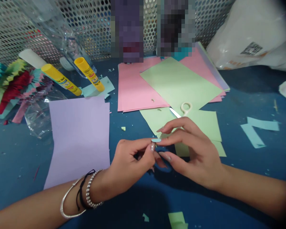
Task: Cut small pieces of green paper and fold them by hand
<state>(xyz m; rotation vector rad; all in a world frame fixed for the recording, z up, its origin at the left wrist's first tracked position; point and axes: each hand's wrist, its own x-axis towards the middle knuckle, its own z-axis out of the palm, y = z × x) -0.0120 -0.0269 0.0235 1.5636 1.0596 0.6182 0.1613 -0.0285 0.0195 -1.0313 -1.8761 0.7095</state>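
Observation:
My left hand (131,165) and my right hand (190,149) meet over the blue table (252,105), fingertips pinched together on a tiny light-blue paper piece (156,140). My left wrist wears bracelets. Just beyond my right hand lie white-handled scissors (184,109) on green paper sheets (178,82). A lilac sheet (79,136) lies flat to the left of my left hand.
Pink sheets (135,86) lie under the green ones. Two yellow glue sticks (62,79) rest at the back left, beside folded colourful paper fans (11,84) and clear plastic wrap. Light-blue scraps (255,133) lie to the right. A white bag (252,35) and perforated metal wall stand behind.

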